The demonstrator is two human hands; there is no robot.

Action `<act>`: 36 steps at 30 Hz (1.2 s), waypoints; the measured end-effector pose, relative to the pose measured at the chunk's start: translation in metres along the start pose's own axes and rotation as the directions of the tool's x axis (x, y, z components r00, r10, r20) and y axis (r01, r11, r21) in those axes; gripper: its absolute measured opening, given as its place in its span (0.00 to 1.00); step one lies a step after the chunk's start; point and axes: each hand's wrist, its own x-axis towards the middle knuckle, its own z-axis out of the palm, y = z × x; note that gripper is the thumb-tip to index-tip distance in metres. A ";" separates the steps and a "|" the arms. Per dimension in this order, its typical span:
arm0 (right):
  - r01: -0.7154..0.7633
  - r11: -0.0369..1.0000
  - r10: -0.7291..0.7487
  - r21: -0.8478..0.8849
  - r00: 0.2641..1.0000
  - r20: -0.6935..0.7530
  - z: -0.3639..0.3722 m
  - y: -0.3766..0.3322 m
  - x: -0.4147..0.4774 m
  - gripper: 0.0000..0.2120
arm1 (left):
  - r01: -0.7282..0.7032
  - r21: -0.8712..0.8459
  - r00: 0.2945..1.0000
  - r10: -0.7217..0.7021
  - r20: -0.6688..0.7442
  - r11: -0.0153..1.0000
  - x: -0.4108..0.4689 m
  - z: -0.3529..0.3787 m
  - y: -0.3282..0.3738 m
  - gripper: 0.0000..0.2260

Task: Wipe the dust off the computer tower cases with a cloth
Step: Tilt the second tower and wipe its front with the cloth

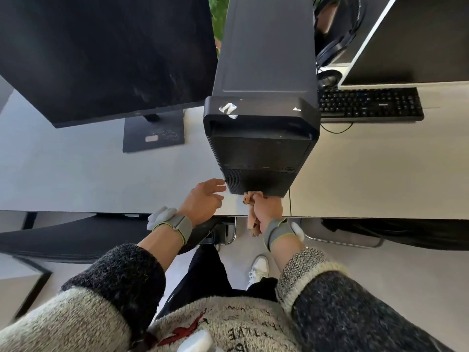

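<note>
A black computer tower case (261,123) stands upright on the pale desk (88,179), its front panel facing me. My right hand (269,208) grips a crumpled brown cloth (251,199) and presses it against the bottom edge of the tower's front panel. Part of the cloth hangs down below the hand, past the desk edge. My left hand (203,201) hovers with relaxed, spread fingers just left of the tower's lower left corner, its fingertips close to the case; contact cannot be told.
A large dark monitor (101,54) on a stand (153,134) fills the left. A black keyboard (368,104), a second monitor (411,39) and headphones (340,44) lie right of the tower. A black chair (76,237) sits under the desk edge.
</note>
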 end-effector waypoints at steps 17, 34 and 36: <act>0.183 0.983 -0.183 0.011 0.983 -0.012 -0.018 0.013 0.001 0.13 | 0.006 -0.059 1.000 -0.007 -0.007 0.998 0.006 0.000 -0.007 0.26; 0.179 0.984 -0.180 -0.020 0.983 -0.038 -0.030 0.025 0.017 0.11 | 0.005 -0.040 1.000 -0.005 0.003 0.999 0.007 0.003 -0.006 0.26; 0.142 0.986 -0.146 -0.091 0.988 -0.041 -0.031 0.027 0.023 0.10 | 0.010 -0.039 1.000 -0.010 0.000 0.999 0.007 0.003 -0.008 0.26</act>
